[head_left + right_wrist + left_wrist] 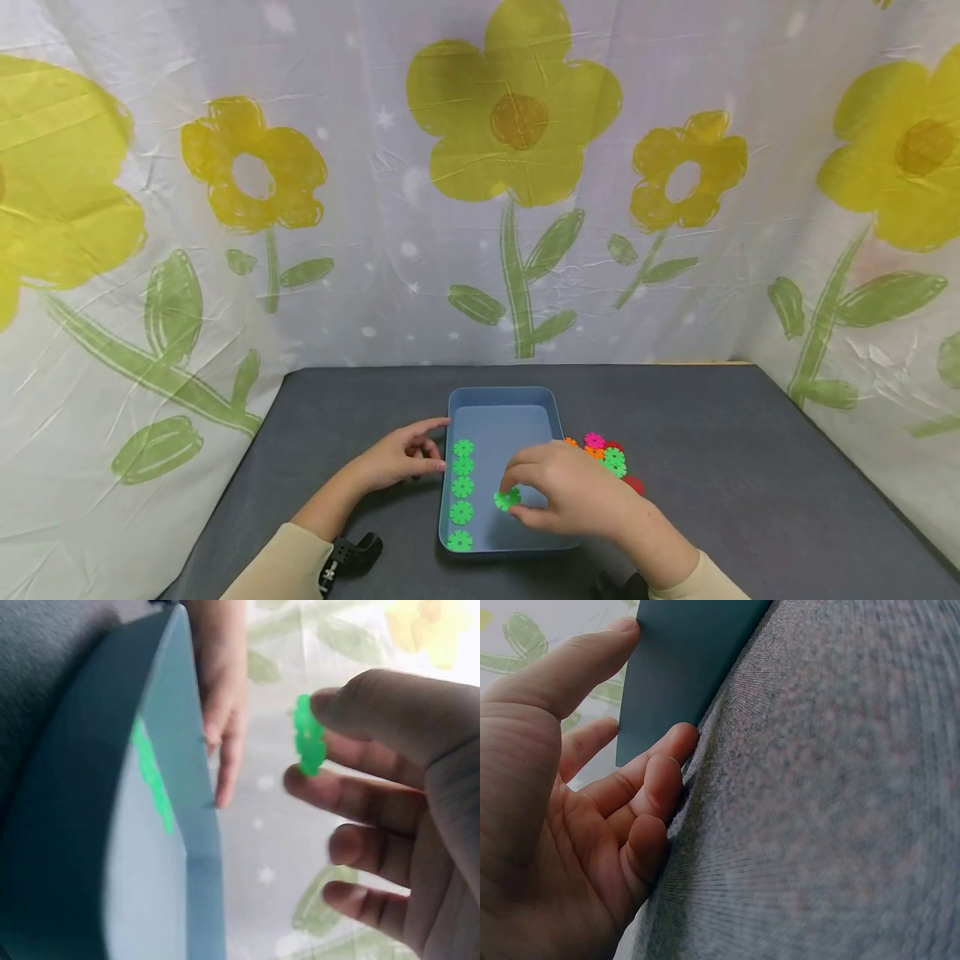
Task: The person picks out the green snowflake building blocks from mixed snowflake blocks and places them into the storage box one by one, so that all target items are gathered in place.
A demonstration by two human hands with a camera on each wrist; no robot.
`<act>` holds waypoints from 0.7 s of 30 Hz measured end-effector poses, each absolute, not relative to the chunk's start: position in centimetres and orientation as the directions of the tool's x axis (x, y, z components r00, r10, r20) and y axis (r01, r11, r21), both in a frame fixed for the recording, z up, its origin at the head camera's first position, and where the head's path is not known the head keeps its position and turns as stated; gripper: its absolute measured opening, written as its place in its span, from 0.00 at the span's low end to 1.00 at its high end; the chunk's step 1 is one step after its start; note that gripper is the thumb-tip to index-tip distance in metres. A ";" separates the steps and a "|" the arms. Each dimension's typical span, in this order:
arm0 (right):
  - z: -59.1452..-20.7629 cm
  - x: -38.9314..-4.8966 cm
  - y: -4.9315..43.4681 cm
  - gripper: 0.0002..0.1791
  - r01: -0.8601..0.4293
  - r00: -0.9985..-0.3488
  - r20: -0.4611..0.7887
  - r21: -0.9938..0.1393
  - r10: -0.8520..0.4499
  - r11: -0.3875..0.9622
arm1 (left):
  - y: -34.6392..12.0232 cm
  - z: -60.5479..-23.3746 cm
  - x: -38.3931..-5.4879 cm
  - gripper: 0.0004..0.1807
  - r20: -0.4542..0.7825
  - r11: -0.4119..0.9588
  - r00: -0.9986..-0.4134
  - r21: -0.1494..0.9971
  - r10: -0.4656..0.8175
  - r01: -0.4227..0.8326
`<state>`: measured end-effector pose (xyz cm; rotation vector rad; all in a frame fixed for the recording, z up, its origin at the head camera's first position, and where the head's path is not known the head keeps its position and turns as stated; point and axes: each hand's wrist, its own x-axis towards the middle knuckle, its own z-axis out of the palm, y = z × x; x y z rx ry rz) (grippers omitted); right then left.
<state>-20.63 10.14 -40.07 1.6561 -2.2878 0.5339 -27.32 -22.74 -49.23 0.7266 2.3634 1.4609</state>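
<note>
In the head view, my right hand [573,492] pinches a green notched disc [507,499] between thumb and fingers over the middle of a blue tray [498,427]. The right wrist view shows this disc [309,736] nearly edge-on and raised above the tray floor. Several matching green discs [462,487] lie in a column along the tray's left side. My left hand [401,456] touches the outside of the left wall with its thumb and a finger. Its other fingers bend loosely around nothing, as the left wrist view shows.
Right of the tray lies a loose pile of notched discs [614,461] in green, pink, orange and red, partly behind my right hand. The dark grey tabletop [720,450] meets a flower-printed cloth [375,292] at the back and sides.
</note>
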 end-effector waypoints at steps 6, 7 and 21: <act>-41.6 -20.1 8.9 0.09 -0.929 -0.367 0.252 -0.152 -0.896 0.337 | -22.7 -49.2 -27.3 0.42 0.039 0.364 -0.837 0.889 0.546 0.278; -41.9 -20.0 8.8 0.09 -0.926 -0.372 0.224 -0.156 -0.901 0.344 | -22.7 -49.2 -27.2 0.42 0.038 0.365 -0.837 0.888 0.546 0.279; -44.9 -21.2 7.7 0.11 -0.908 -0.386 0.123 -0.224 -0.914 0.353 | -22.6 -48.9 -27.0 0.42 0.035 0.369 -0.840 0.888 0.541 0.275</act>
